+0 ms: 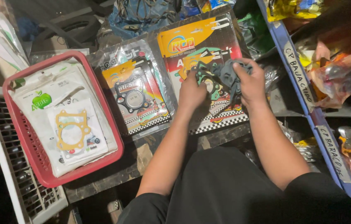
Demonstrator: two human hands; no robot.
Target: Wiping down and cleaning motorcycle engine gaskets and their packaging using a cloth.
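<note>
The gaskets [219, 76], a small bunch of flat grey and green cut-outs, lie over the large printed gasket pack [202, 45] at the far right part of the tabletop [142, 159], gripped from both sides by the person's two hands.

At the left edge of the tabletop stands a red plastic basket [26, 143]. In it lie white packets, the top one a clear sleeve showing a tan gasket [72, 129] with a round bore. A white slatted crate [22, 186] stands just left of the basket, lower down.

Right of the basket, about mid-tabletop, lies a smaller gasket pack [136, 93] with a black gasket showing through its clear front. It touches the large pack on its right.

The left hand [192, 91] is curled, its fingertips pressed on the green gasket pieces at the left of the bunch. The right hand [250, 83] is closed around the grey pieces, thumb on top, pinching them at the upper right of the bunch.

Right of the tabletop runs a blue shelf rail [295, 79], with bagged parts [333, 70] behind it.
</note>
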